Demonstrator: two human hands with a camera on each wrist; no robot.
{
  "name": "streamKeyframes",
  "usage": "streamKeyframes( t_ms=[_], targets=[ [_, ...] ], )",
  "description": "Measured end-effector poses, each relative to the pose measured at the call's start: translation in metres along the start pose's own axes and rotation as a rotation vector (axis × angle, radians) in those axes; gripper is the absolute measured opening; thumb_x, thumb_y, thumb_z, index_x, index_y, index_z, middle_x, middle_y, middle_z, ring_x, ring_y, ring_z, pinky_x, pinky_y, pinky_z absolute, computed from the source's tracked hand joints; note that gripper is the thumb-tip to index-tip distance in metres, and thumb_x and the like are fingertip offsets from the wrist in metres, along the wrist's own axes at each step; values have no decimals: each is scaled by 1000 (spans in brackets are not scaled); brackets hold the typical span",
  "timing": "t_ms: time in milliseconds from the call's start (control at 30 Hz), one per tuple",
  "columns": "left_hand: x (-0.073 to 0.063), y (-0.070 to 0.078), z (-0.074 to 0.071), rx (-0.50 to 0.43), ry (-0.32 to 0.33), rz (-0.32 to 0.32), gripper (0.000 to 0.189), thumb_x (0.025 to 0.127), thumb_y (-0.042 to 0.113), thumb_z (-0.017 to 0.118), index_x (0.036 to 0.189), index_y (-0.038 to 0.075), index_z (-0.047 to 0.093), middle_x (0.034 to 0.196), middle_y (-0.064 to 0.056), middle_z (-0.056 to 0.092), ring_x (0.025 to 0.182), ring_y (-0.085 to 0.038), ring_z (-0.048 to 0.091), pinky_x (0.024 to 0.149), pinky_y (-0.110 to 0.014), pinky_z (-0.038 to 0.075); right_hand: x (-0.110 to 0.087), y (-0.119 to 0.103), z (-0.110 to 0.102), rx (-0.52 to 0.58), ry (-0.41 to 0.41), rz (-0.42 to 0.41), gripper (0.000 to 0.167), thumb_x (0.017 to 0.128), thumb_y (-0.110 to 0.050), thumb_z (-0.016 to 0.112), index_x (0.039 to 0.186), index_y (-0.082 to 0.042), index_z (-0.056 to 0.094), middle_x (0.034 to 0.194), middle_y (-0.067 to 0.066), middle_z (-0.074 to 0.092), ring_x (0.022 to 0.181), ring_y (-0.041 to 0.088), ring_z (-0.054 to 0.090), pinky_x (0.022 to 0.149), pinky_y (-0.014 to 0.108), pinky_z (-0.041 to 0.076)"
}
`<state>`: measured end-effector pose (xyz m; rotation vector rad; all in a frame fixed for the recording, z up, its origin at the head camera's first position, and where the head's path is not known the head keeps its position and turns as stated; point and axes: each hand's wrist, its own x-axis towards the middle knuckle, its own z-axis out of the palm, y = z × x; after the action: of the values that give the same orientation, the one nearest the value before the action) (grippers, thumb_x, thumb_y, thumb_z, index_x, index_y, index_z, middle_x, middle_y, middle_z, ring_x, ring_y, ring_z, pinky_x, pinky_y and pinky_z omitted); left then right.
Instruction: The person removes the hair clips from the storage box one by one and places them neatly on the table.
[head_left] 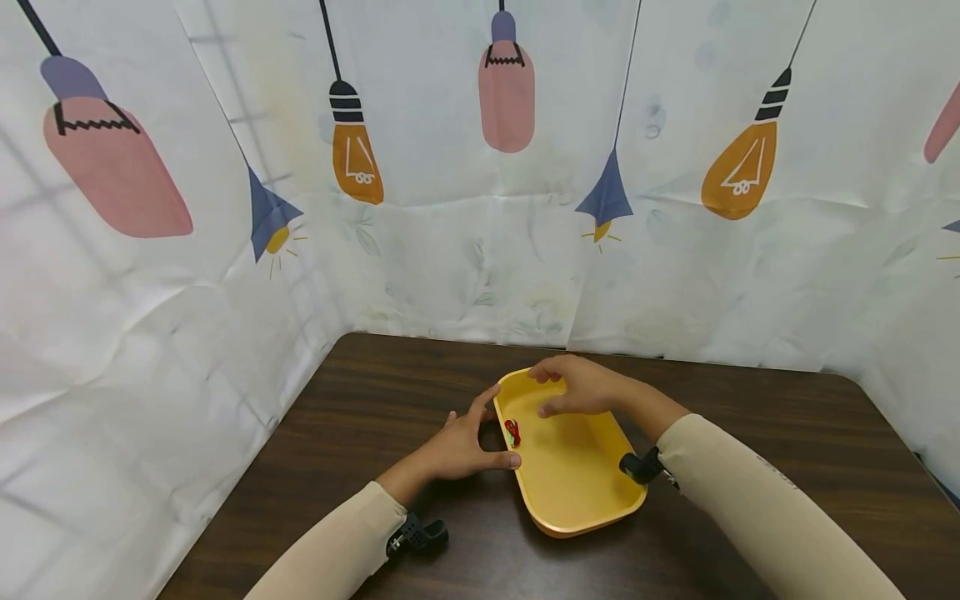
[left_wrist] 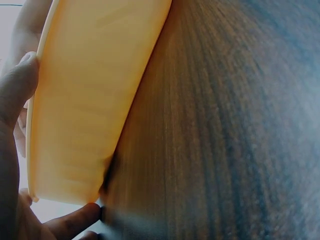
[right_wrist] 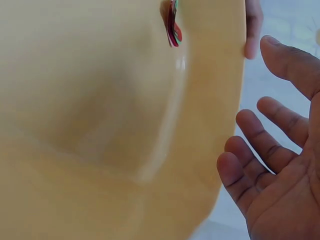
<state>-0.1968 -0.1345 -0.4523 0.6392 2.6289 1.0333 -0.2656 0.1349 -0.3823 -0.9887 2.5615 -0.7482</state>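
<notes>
The yellow tray [head_left: 573, 475], with a small red item [head_left: 513, 432] inside, was gripped at its edge by the left hand [head_left: 457, 450], while the right hand [head_left: 581, 387] was held relaxed above it, grasping nothing.

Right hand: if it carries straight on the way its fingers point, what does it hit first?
Probably the left hand. The right hand hovers open above the far end of the yellow tray, fingers pointing left across it toward the left hand's fingers on the rim. Height is unclear; it might pass over them.
</notes>
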Motion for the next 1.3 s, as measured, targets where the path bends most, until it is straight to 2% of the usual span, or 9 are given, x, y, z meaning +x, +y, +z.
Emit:
streamKeyframes(
  t_ms=[333, 800, 1133, 1300],
  targets=[
    [0, -1, 0, -13, -2, 16, 117, 81, 74, 71, 165, 30, 2, 147, -5, 55, 134, -30, 53, 115, -72, 4, 10, -5, 13, -1, -31, 24, 61, 89, -35, 82, 141, -13, 60, 134, 3, 63, 126, 24, 57, 107, 45, 45],
    [-1, -1, 1, -7, 8, 15, 117, 81, 73, 72, 165, 29, 4, 148, -8, 54, 132, -31, 56, 117, -70, 4, 22, -9, 31, -16, -58, -46, 56, 88, -29, 84, 136, -8, 64, 128, 8, 66, 119, 27, 61, 103, 46, 48],
    [0, -1, 1, -10, 5, 22, 118, 81, 75, 71, 165, 27, 4, 148, -8, 54, 133, -31, 55, 116, -71, 4, 28, -6, 44, -27, -92, -20, 55, 84, -24, 87, 134, -11, 67, 127, 3, 67, 119, 23, 60, 105, 42, 47],
    [0, -2, 1, -11, 4, 24, 117, 81, 75, 71, 165, 29, 3, 148, -8, 54, 133, -31, 54, 116, -71, 4, 30, -5, 48, -41, -101, -42, 54, 83, -19, 86, 132, -8, 68, 123, 2, 68, 111, 21, 60, 103, 40, 47]
  ],
)
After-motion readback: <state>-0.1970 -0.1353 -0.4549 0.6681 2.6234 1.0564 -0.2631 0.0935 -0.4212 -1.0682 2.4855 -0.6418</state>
